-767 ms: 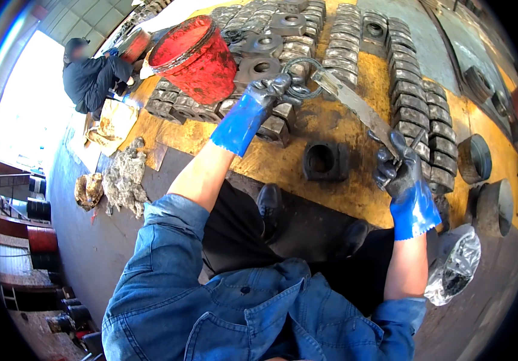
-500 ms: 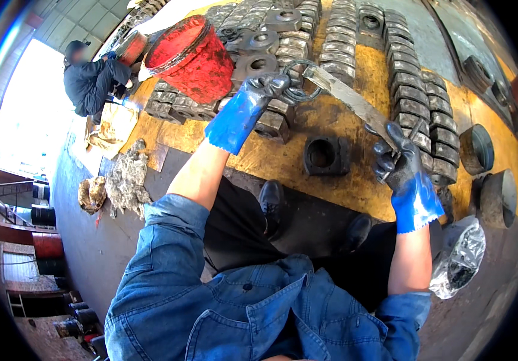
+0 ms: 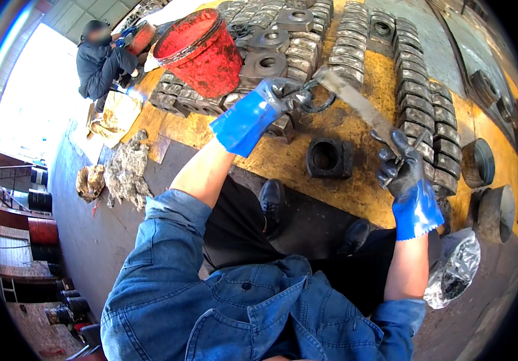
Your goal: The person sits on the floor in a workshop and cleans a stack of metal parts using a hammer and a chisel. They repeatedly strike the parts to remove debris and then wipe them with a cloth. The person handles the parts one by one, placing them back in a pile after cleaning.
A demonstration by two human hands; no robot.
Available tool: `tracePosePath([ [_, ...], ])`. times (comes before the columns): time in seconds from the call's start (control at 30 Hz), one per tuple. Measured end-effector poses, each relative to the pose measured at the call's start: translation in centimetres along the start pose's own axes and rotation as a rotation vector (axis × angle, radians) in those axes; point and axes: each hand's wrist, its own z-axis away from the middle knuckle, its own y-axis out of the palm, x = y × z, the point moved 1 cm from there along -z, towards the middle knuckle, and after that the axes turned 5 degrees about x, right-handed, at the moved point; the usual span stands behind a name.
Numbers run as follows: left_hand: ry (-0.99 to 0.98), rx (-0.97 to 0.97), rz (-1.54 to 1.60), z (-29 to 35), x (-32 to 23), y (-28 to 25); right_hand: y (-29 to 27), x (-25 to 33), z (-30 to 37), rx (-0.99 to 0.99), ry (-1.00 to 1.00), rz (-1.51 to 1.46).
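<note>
Gripping a flat metal file [image 3: 361, 108], left hand [image 3: 286, 96] and right hand [image 3: 400, 168] beside red bucket [image 3: 201, 51].

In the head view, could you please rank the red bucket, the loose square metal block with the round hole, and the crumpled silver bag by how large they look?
1. Red bucket, clearly the largest.
2. Crumpled silver bag and the square metal block look about alike. The bag lies near the picture's bent rim, so I would not rank these two.
</note>
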Motion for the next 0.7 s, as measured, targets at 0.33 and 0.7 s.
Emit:
tracePosePath([
  [0.33, -0.029, -0.126, 0.332, -0.2, -0.6, -0.6, -0.3, 0.3, 0.7, 0.054, -0.119, -0.023],
  [0.7, -0.002, -0.134, 0.358, 0.9, -1.2, -0.9, 0.8, 0.1, 1.7, -0.044, -0.025, 0.176],
])
